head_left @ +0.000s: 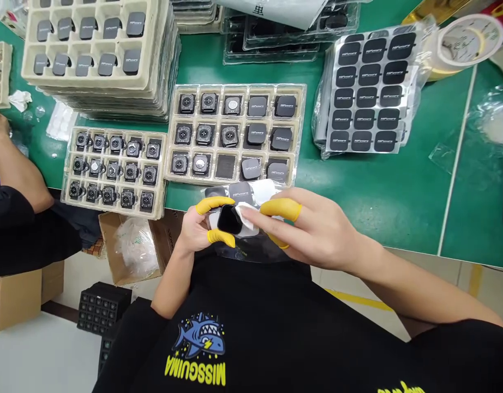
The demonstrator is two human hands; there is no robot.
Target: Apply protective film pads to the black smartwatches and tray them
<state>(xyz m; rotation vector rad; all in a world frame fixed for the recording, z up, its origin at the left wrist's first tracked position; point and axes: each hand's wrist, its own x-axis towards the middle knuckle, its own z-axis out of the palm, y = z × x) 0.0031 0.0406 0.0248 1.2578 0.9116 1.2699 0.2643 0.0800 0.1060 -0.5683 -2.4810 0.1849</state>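
Just below the frame's centre, one dark watch case [229, 219] sits edge-on between the left hand's [193, 226] parted thumb and forefinger, while the right hand [317, 226], fingers nearly together, pinches a white cloth [246, 216] against its screen; a hard rub could tip it from that narrow hold. Above, the centre tray [299, 123] carries eight cases [204, 134] and six logo-marked squares [257, 134]; the tray at left [112, 210], fifteen cases [131, 172].

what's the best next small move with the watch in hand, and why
Probably slide the white wipe across the rest of the dark face of the watch. The right hand has the wipe over only one side of it, while the left hand grips the watch by opposite edges, leaving the other side exposed.
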